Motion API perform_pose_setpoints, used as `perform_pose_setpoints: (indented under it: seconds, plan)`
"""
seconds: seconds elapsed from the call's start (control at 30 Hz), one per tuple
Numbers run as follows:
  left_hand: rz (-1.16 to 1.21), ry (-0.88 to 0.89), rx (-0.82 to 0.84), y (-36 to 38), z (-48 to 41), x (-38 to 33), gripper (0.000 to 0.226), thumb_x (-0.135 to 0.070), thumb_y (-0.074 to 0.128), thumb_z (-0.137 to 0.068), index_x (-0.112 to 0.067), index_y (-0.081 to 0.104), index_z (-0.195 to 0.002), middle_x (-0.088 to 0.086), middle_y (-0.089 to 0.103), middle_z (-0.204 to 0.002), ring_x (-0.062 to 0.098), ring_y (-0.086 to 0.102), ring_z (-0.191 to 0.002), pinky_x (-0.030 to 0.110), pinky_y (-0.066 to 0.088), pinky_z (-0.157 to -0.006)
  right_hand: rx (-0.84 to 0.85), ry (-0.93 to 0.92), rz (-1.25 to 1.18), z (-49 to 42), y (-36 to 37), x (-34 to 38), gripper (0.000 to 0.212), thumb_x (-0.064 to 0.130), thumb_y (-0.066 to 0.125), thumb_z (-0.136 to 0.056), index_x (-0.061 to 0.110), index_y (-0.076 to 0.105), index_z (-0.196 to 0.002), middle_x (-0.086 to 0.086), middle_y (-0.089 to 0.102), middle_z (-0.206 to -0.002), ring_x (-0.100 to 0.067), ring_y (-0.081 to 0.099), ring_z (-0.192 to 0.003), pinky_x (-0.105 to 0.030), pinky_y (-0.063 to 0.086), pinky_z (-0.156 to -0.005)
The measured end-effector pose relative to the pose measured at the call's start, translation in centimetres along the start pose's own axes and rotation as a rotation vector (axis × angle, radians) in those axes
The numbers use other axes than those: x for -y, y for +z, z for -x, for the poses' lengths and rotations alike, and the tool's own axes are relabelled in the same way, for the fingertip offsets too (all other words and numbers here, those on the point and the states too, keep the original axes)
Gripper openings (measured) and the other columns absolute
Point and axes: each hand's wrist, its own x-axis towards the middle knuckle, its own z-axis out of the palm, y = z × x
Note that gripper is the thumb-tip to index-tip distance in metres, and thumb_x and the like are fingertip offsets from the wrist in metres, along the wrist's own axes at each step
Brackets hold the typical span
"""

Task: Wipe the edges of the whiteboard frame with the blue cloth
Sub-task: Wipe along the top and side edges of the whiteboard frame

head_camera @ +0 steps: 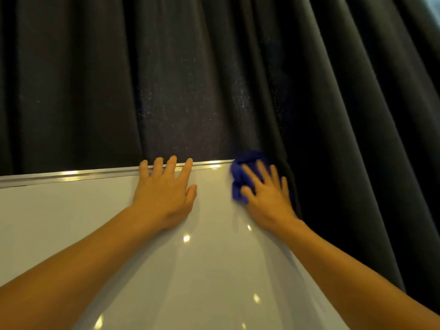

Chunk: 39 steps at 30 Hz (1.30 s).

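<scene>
- where is the blue cloth (238, 177)?
- pressed on the far right corner of the frame (71, 176) under the right hand (266, 191), fingers spread flat.
- and the left hand (164, 189)?
- laid flat beside it, fingers wide.
- what is left?
- likely the right side; the rest cannot be told.

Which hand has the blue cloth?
The right hand, pressed flat on the blue cloth at the corner; the left hand rests bare on the whiteboard frame.

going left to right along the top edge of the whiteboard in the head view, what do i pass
whiteboard frame, bare stretch → left hand, fingers lying across the frame → blue cloth at the board's corner, with the right hand pressed flat on it → dark curtain
</scene>
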Motion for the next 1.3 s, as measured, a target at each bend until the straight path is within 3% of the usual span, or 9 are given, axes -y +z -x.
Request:
perform_pose_setpoints:
  seconds: [0.1, 0.3, 0.43, 0.53, 0.67, 0.77, 0.9, 1.13, 1.3]
  plan:
    - [0.011, 0.031, 0.007, 0.5, -0.9, -1.2, 0.066, -0.059, 0.014, -0.093, -0.032, 0.001, -0.152, 0.008, 0.012, -0.161, 0.035, 0.012, -0.146, 0.058, 0.004, -0.116, 0.01, 0.269, -0.066, 0.2, -0.4, -0.8, 0.061, 0.048, 0.033, -0.098, 0.04, 0.009, -0.154, 0.0, -0.002, -0.167, -0.032, -0.003, -0.151, -0.053, 0.005, -0.121]
    - [0.059, 0.284, 0.012, 1.1, -4.3, -7.7, 0.055, -0.055, 0.021, -0.093, -0.043, 0.023, -0.146, 0.008, 0.016, -0.16, 0.038, 0.013, -0.143, 0.06, 0.006, -0.112, -0.008, 0.028, -0.092, 6.7, 0.6, 0.0, 0.065, 0.048, 0.032, -0.092, 0.048, 0.005, -0.151, 0.009, 0.004, -0.166, -0.022, -0.001, -0.151, -0.045, -0.002, -0.123]
    - [0.064, 0.528, 0.027, 1.8, -4.2, -12.3, 0.051, -0.049, 0.025, -0.095, -0.036, 0.032, -0.144, 0.007, 0.024, -0.157, 0.037, 0.017, -0.142, 0.054, 0.015, -0.11, -0.084, 0.324, -0.154, 10.8, -0.4, -1.5, 0.061, 0.042, 0.035, -0.094, 0.043, 0.014, -0.152, 0.001, 0.01, -0.165, -0.03, 0.01, -0.149, -0.047, 0.018, -0.12]
    - [0.05, 0.655, 0.019, 1.8, -2.9, -15.4, 0.053, -0.047, 0.032, -0.091, -0.019, 0.042, -0.136, 0.016, 0.033, -0.151, 0.036, 0.027, -0.137, 0.049, 0.023, -0.109, -0.092, 0.311, -0.176, 16.2, 0.7, 0.0, 0.065, 0.053, 0.022, -0.089, 0.056, -0.016, -0.142, 0.012, -0.004, -0.164, -0.017, -0.008, -0.151, -0.038, -0.005, -0.122]
    - [0.113, 0.823, 0.009, 2.4, -0.4, -18.5, 0.05, -0.047, 0.033, -0.09, -0.02, 0.049, -0.128, 0.013, 0.05, -0.139, 0.035, 0.038, -0.132, 0.047, 0.027, -0.108, -0.054, 0.49, -0.149, 24.7, 1.2, -1.1, 0.063, 0.058, 0.014, -0.086, 0.065, -0.034, -0.126, 0.018, -0.014, -0.161, -0.007, -0.018, -0.149, -0.033, -0.011, -0.12]
    - [0.106, 0.953, 0.064, 2.9, 2.4, -21.2, 0.049, -0.052, 0.029, -0.092, -0.02, 0.057, -0.116, 0.009, 0.064, -0.116, 0.031, 0.053, -0.112, 0.044, 0.031, -0.103, -0.086, 0.631, -0.172, 30.6, 1.2, -1.4, 0.064, 0.054, 0.022, -0.089, 0.068, -0.028, -0.127, 0.029, -0.02, -0.155, -0.005, -0.017, -0.148, -0.03, -0.008, -0.12]
    - [0.091, 0.96, 0.083, 3.7, 4.5, -22.9, 0.051, -0.051, 0.027, -0.095, -0.021, 0.064, -0.112, 0.006, 0.067, -0.113, 0.03, 0.053, -0.109, 0.044, 0.032, -0.103, -0.136, 0.762, -0.244, 34.8, 1.5, -0.5, 0.071, 0.05, 0.034, -0.09, 0.06, -0.019, -0.135, 0.039, -0.022, -0.147, -0.002, -0.017, -0.147, -0.029, -0.005, -0.121]
    - [0.097, 0.972, 0.041, 4.8, 5.9, -24.2, 0.051, -0.055, 0.024, -0.094, -0.031, 0.065, -0.113, 0.002, 0.065, -0.12, 0.03, 0.049, -0.113, 0.043, 0.032, -0.1, -0.132, 0.596, -0.135, 29.3, 1.5, 0.5, 0.065, 0.054, 0.02, -0.089, 0.042, 0.013, -0.152, 0.013, 0.001, -0.165, -0.007, -0.015, -0.149, -0.031, -0.007, -0.121]
    - [0.148, 0.98, 0.036, 5.5, 6.2, -24.0, 0.059, -0.061, 0.018, -0.091, -0.033, 0.066, -0.111, 0.003, 0.067, -0.116, 0.03, 0.051, -0.11, 0.044, 0.032, -0.099, -0.119, 0.844, -0.095, 40.9, 2.4, -2.5, 0.059, 0.048, 0.031, -0.098, 0.052, 0.0, -0.148, 0.021, -0.003, -0.16, -0.002, -0.01, -0.147, -0.034, 0.003, -0.123]
